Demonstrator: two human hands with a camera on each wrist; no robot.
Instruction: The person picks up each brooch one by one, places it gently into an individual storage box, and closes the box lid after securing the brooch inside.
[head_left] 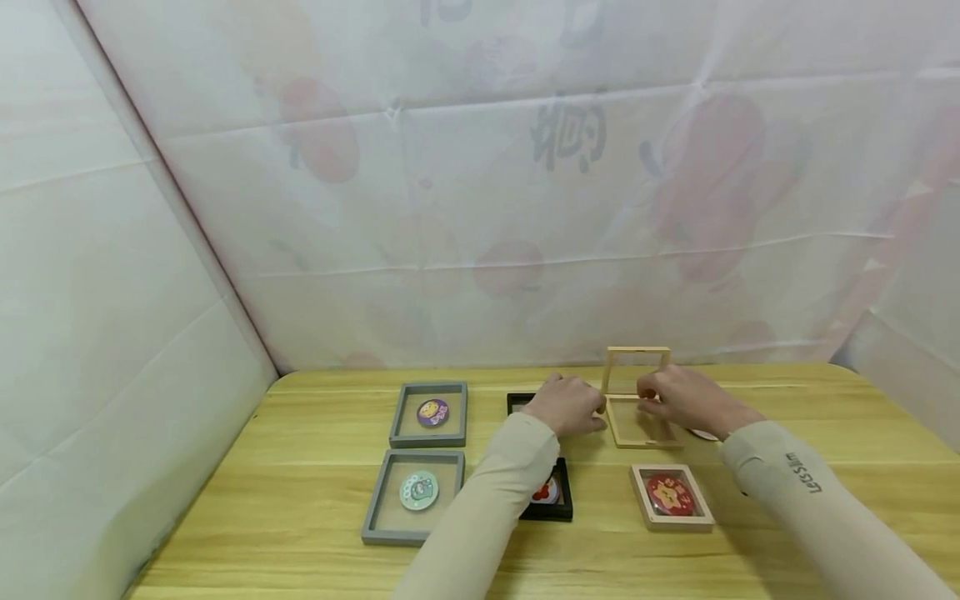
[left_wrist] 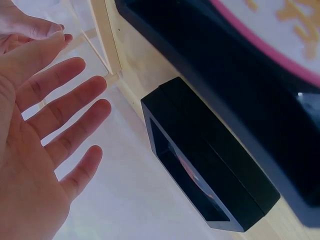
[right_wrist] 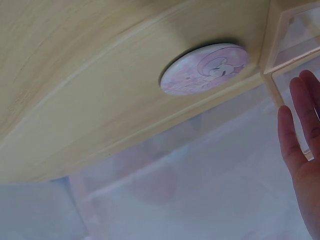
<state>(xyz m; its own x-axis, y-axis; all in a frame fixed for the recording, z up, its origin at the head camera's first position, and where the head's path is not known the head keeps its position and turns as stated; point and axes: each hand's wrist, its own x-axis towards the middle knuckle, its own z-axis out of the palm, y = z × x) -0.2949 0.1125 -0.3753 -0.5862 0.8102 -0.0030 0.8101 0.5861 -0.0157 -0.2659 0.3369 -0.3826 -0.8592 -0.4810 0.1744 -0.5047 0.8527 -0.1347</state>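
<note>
A pale wood-coloured hinged display frame [head_left: 611, 423] stands unfolded at the back right, its lid [head_left: 637, 351] upright and its clear-windowed base flat on the table. At the base's left side is my left hand [head_left: 567, 406]; the left wrist view shows its fingers spread and nearly straight, the thumb overlapping the other hand. My right hand [head_left: 688, 398] reaches over the base from the right, close to the lid. Its visible fingers [right_wrist: 302, 100] are extended in the right wrist view. A round pink badge [right_wrist: 205, 70] lies on the table beside the frame, partly covered by my right wrist in the head view.
Two grey frames [head_left: 459, 417] with round badges stand at the left. Two black frames [head_left: 567, 500] sit partly under my left arm. A small beige frame [head_left: 678, 523] holding a red badge [head_left: 670, 495] is nearer me. Printed white sheeting [head_left: 450, 208] walls the table's back.
</note>
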